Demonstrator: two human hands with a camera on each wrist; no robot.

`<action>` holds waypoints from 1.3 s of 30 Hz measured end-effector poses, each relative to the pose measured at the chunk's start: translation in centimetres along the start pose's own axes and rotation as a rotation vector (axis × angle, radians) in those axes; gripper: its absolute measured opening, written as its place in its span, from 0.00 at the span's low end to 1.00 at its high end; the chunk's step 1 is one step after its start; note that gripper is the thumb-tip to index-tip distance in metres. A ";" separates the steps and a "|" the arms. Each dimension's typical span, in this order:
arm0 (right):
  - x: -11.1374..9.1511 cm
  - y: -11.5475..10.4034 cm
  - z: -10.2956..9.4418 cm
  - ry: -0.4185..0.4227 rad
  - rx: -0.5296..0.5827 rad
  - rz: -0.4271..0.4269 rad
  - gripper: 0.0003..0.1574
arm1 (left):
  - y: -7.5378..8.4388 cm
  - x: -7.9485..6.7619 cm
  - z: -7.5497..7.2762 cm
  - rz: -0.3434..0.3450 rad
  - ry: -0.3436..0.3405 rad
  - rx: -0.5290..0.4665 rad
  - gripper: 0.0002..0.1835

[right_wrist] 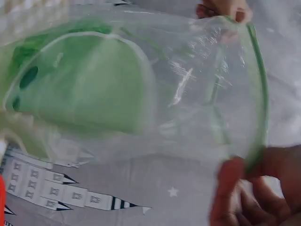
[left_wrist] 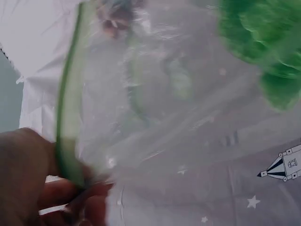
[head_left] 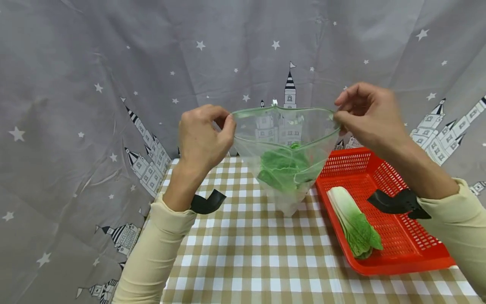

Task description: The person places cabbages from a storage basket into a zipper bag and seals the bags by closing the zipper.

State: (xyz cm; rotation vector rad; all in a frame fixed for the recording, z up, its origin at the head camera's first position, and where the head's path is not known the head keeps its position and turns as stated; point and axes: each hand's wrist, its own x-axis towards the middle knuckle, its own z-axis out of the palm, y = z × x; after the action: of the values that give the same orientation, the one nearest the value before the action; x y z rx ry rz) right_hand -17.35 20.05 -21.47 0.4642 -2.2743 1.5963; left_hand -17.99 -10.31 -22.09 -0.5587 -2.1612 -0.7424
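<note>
A clear zip bag (head_left: pixel 247 150) with a green-edged mouth hangs above the table, held up between both hands. My left hand (head_left: pixel 205 135) pinches its left top corner between thumb and fingers. At the opposite corner, my right hand (head_left: pixel 372 114) pinches the rim, its upper fingers raised off the bag. The mouth gapes apart in the head view. Leafy green vegetable (head_left: pixel 284 164) lies low inside, blurred by the plastic. A pale green printed shape (right_wrist: pixel 94 84) shows on the bag in the right wrist view. The left wrist view has the green rim (left_wrist: pixel 66 103) at the left fingers.
A red plastic basket (head_left: pixel 402 264) stands at the right, under my right forearm. In it lies a small napa cabbage (head_left: pixel 353 223), white stem toward the back. A brown-and-white checked cloth (head_left: pixel 243 261) covers the table. Behind hangs a grey curtain (head_left: pixel 152 55) printed with stars and castles.
</note>
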 end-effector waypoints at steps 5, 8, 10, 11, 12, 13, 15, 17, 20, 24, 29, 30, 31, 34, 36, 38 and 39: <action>0.2 0.1 -0.1 -0.024 -0.054 -0.018 0.09 | 0.2 0.2 -0.4 -0.048 0.017 -0.026 0.11; 0.1 0.5 -0.2 -0.041 -0.055 -0.009 0.08 | 0.2 0.1 -0.3 -0.063 0.041 -0.047 0.11; -0.1 0.9 -0.2 -0.073 -0.068 0.007 0.07 | 0.2 0.0 -0.1 -0.067 0.049 -0.067 0.10; -0.1 1.1 -0.2 -0.087 -0.071 0.016 0.07 | 0.2 0.0 0.0 -0.067 0.055 -0.078 0.10; -0.2 1.5 -0.2 -0.097 -0.081 0.021 0.08 | 0.2 -0.1 0.1 -0.063 0.062 -0.089 0.10; -0.3 1.9 -0.3 -0.115 -0.081 0.030 0.08 | 0.2 -0.1 0.3 -0.054 0.070 -0.103 0.10; -0.6 3.2 -0.5 -0.172 -0.088 0.052 0.09 | 0.2 -0.2 0.8 -0.033 0.071 -0.119 0.10; -1.0 5.2 -0.8 -0.264 -0.172 0.028 0.09 | 0.1 -0.4 1.5 -0.014 0.049 -0.125 0.10; -2.1 9.0 -1.2 -0.413 -0.444 -0.100 0.11 | -0.3 -0.9 2.5 -0.007 0.012 -0.122 0.11; -4.8 14.3 -1.7 -0.607 -0.891 -0.343 0.22 | -0.4 -1.3 3.4 -0.023 -0.024 -0.140 0.11; -8.2 18.4 -2.5 -0.792 -1.161 -0.610 0.41 | 0.1 -1.4 4.0 -0.032 -0.064 -0.166 0.10; -8.6 18.7 -2.7 -0.809 -1.194 -0.652 0.45 | 0.2 -1.4 4.1 -0.028 -0.067 -0.167 0.10; -9.1 19.0 -2.8 -0.823 -1.218 -0.682 0.49 | 0.3 -1.4 4.2 -0.028 -0.070 -0.171 0.10; -10.1 19.8 -3.1 -0.848 -1.217 -0.733 0.53 | 0.5 -1.5 4.6 -0.035 -0.086 -0.181 0.10; -10.6 20.3 -3.3 -0.850 -1.193 -0.765 0.51 | 0.7 -1.6 4.8 -0.039 -0.099 -0.190 0.10; -11.0 20.8 -3.4 -0.830 -1.165 -0.810 0.49 | 0.9 -1.7 5.0 -0.049 -0.114 -0.199 0.10; -11.0 21.0 -3.5 -0.816 -1.150 -0.830 0.48 | 1.0 -1.7 5.1 -0.051 -0.120 -0.203 0.10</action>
State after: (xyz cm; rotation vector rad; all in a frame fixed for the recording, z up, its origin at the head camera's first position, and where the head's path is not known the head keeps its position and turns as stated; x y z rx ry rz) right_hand -16.43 31.00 -42.75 1.5478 -2.4382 -0.4275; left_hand -19.05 -6.46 -25.83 -0.6701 -2.2314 -0.9857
